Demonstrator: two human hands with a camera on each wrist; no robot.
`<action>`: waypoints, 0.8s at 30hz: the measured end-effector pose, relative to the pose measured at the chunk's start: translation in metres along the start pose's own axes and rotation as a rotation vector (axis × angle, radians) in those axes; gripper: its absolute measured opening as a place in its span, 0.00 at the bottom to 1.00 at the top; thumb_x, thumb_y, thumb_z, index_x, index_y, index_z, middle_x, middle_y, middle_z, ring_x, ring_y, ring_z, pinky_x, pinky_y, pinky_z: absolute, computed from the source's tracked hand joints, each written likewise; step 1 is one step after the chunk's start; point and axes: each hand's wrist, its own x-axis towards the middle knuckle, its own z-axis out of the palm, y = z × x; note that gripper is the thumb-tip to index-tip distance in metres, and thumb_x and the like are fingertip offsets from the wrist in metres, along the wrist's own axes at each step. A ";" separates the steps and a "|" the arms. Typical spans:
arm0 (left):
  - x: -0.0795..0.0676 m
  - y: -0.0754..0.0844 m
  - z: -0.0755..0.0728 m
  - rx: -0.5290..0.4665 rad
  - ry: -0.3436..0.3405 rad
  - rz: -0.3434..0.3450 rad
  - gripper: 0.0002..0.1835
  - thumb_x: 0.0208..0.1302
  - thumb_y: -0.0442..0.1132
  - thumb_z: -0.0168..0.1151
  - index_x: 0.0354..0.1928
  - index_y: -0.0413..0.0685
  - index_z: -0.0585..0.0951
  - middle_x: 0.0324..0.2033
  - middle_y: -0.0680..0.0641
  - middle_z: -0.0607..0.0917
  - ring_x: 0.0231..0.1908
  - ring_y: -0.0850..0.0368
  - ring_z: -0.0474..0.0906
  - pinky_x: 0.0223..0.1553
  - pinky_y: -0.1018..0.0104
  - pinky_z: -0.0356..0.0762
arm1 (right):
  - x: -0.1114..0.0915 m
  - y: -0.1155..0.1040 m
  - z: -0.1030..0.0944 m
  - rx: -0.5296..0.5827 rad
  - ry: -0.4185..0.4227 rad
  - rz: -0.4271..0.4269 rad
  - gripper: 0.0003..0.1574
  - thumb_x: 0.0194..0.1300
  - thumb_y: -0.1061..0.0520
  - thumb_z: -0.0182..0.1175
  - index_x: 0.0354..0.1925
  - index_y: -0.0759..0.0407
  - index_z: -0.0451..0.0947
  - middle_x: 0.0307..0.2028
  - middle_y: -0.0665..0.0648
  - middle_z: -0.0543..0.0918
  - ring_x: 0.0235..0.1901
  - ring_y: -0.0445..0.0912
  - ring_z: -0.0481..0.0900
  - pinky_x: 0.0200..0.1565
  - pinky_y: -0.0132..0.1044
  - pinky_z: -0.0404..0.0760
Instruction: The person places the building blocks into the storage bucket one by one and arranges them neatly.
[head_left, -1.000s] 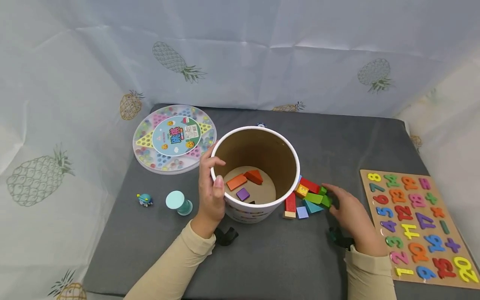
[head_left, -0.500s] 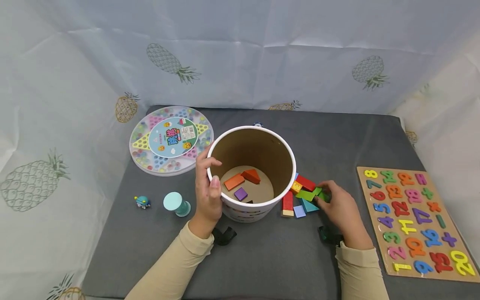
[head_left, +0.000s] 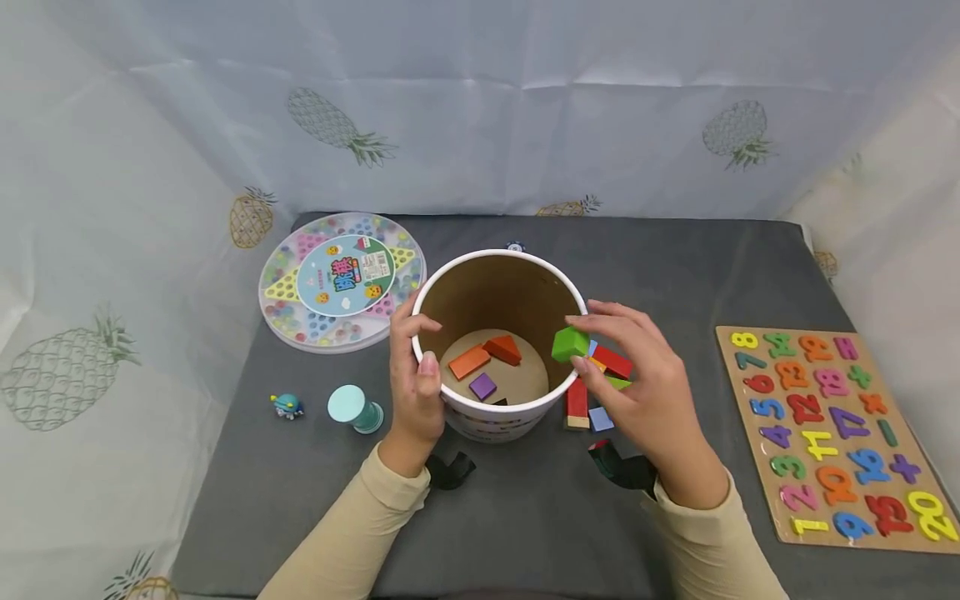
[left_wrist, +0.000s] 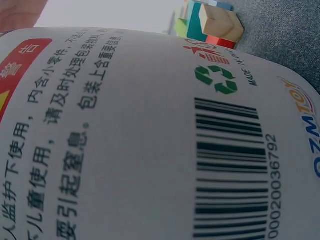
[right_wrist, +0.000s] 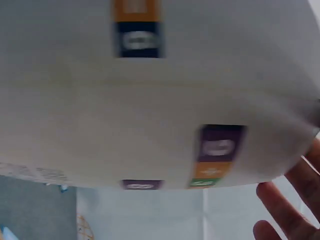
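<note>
A white round bucket (head_left: 495, 408) stands on the table with orange blocks (head_left: 470, 362), a purple block (head_left: 483, 385) and part of a dark one on its floor. My left hand (head_left: 416, 383) grips its rim on the left, fingers bent over the edge. At the right rim my right hand (head_left: 637, 375) pinches a green block (head_left: 571, 344) between thumb and finger, over the opening. Under that hand lies a pile with a red block (head_left: 577, 404), a light blue block (head_left: 601, 419) and others, partly hidden. Printed bucket wall (left_wrist: 150, 135) fills most of the left wrist view.
A round Chinese checkers set (head_left: 345, 279) lies at the back left. Nearer are a small turquoise toy (head_left: 287, 406) and a pale turquoise pedestal-shaped piece (head_left: 356, 408). A wooden number board (head_left: 832, 433) lies at the right. White curtains (head_left: 495, 125) surround the grey table (head_left: 525, 517).
My right hand has lifted a green block from the pile and moved left and up to the bucket's rim. The left hand keeps its hold on the bucket.
</note>
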 end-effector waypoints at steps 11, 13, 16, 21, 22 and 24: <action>0.001 -0.001 -0.001 0.021 -0.006 0.011 0.22 0.60 0.48 0.39 0.44 0.34 0.66 0.65 0.39 0.63 0.62 0.37 0.61 0.54 0.33 0.61 | -0.052 0.066 -0.019 -0.346 -0.217 0.396 0.31 0.56 0.66 0.64 0.59 0.56 0.73 0.59 0.60 0.72 0.57 0.58 0.68 0.54 0.58 0.69; 0.002 0.000 -0.002 0.026 -0.005 0.012 0.22 0.61 0.48 0.40 0.43 0.34 0.66 0.65 0.39 0.63 0.62 0.36 0.61 0.54 0.33 0.61 | -0.066 0.084 -0.023 -0.403 -0.413 0.493 0.37 0.55 0.68 0.64 0.63 0.58 0.68 0.60 0.66 0.69 0.57 0.64 0.67 0.52 0.64 0.68; 0.003 0.000 -0.002 0.030 -0.003 0.023 0.23 0.61 0.49 0.39 0.43 0.32 0.65 0.64 0.38 0.64 0.62 0.36 0.61 0.55 0.34 0.60 | -0.085 0.104 -0.024 -0.427 -0.617 0.559 0.43 0.53 0.66 0.66 0.66 0.60 0.63 0.62 0.71 0.65 0.58 0.70 0.64 0.53 0.67 0.65; 0.006 0.001 -0.002 0.037 -0.003 0.029 0.23 0.62 0.49 0.39 0.42 0.32 0.66 0.64 0.37 0.65 0.64 0.38 0.60 0.57 0.37 0.59 | -0.105 0.120 -0.016 -0.451 -0.492 0.548 0.28 0.50 0.65 0.70 0.51 0.61 0.77 0.52 0.67 0.74 0.51 0.64 0.70 0.50 0.63 0.70; 0.007 0.001 -0.001 0.038 -0.004 0.027 0.23 0.61 0.49 0.39 0.42 0.32 0.66 0.64 0.37 0.65 0.64 0.38 0.59 0.58 0.37 0.59 | -0.107 0.120 -0.015 -0.455 -0.449 0.551 0.23 0.50 0.66 0.70 0.47 0.61 0.79 0.49 0.66 0.75 0.47 0.63 0.72 0.47 0.62 0.72; 0.006 0.001 -0.001 0.043 -0.009 0.022 0.23 0.61 0.49 0.39 0.42 0.33 0.66 0.64 0.38 0.65 0.64 0.39 0.59 0.58 0.38 0.59 | -0.107 0.119 -0.015 -0.460 -0.378 0.572 0.18 0.50 0.65 0.70 0.42 0.60 0.80 0.44 0.64 0.76 0.42 0.59 0.73 0.43 0.59 0.74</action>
